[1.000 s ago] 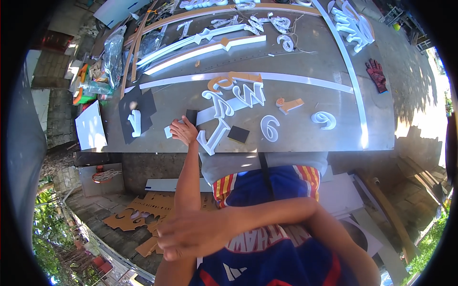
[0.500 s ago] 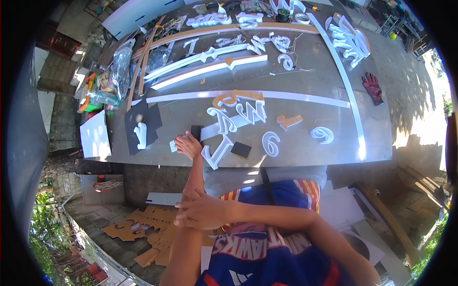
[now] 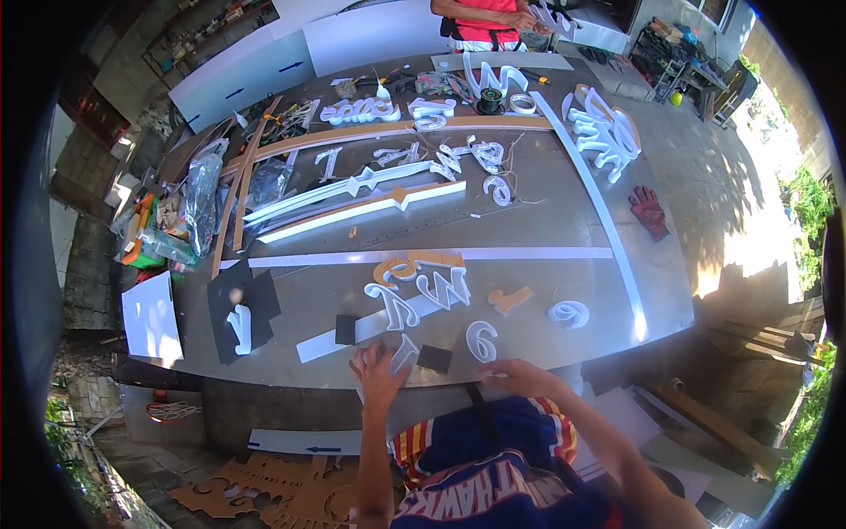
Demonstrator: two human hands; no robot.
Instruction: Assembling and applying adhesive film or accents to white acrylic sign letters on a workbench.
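My left hand (image 3: 379, 375) is at the table's near edge, fingers and thumb around the lower part of a white channel letter (image 3: 405, 352). The hand covers that part of it. My right hand (image 3: 520, 378) reaches in from the right with fingers stretched out and nothing visible in them. Just beyond its fingertips lies a curved white channel numeral (image 3: 481, 340). Two small dark squares (image 3: 434, 359) lie close by, one of them on a white strip (image 3: 319, 345). Farther in sit more white letters (image 3: 443, 287) and a tan backing piece (image 3: 510, 301).
Long white strips (image 3: 592, 203) frame the metal table (image 3: 564, 231). A dark red glove (image 3: 649, 212) lies at right; black sheet (image 3: 264, 295) and white sheet (image 3: 152, 316) at left. Tools and bagged materials (image 3: 204, 189) crowd the far left. Another person (image 3: 485, 19) stands across the table, holding a white piece.
My view has tilted up, bringing the other person into sight. My right hand has left my left forearm and reached to the table edge. My left hand has moved to the nearby white letter.
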